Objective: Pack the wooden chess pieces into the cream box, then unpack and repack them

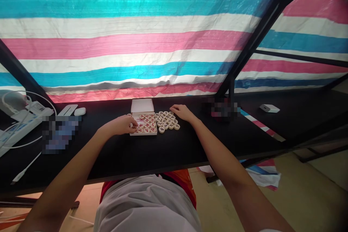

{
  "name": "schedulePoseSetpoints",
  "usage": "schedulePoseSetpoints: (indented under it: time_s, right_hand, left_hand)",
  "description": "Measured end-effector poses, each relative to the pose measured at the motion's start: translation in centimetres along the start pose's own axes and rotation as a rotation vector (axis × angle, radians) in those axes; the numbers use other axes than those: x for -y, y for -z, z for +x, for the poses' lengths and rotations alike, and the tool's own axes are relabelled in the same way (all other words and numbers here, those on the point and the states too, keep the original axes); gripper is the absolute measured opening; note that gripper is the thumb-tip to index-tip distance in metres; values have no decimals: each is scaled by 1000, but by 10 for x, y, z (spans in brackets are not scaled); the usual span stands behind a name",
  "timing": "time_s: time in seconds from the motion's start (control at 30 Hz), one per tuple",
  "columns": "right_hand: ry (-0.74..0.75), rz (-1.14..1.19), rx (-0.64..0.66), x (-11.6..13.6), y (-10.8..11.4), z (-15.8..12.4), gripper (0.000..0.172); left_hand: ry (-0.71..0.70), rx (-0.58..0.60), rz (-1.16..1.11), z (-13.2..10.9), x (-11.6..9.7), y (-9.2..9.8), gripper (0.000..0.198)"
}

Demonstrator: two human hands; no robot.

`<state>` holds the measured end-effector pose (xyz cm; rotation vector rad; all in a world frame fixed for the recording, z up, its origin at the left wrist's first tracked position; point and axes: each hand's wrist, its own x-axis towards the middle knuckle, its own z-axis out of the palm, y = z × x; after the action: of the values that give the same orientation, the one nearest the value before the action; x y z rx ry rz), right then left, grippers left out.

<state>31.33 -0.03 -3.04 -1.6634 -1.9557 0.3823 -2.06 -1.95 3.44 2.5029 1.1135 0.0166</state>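
Note:
A white box holds rows of round Chinese chess pieces with red characters. Its lid stands raised behind it. Over the box's left side, my left hand has its fingers curled down; whatever is between the fingertips is hidden. Pieces with dark characters lie loosely grouped on the black table, just right of the box. My right hand rests at the far right corner of that group, fingers stretched out and fingertips close to the back pieces. Part of another piece shows behind my left hand.
The black table has a power strip with white cables at the left, near a small white case and a blurred item. To the right are a dark blurred object, a white charger and a slanting black frame. Striped sheeting hangs behind.

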Motion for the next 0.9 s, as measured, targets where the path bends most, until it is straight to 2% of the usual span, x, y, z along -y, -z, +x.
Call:
schedulePoseSetpoints:
  time_s: [0.13, 0.27, 0.37, 0.47, 0.6, 0.9]
  right_hand:
    - [7, 6, 3, 1, 0, 0, 28]
    - [-4, 4, 4, 4, 2, -2, 27]
    - [-9, -4, 6, 4, 2, -2, 27]
    - [-1, -10, 11, 2, 1, -1, 28]
    - [6, -5, 9, 0, 0, 1, 28]
    - [9, -8, 10, -3, -1, 1, 29]
  left_hand:
    - [-35, -131, 15, -2, 4, 9, 37]
    - [48, -292, 102, -4, 35, 20, 39]
    - [196, -247, 152, -3, 60, 21, 39]
    - [265, -168, 121, 0, 70, 18, 40]
    - [250, -164, 79, 5, 65, 13, 40]
    - [201, -227, 139, 8, 64, 6, 43]
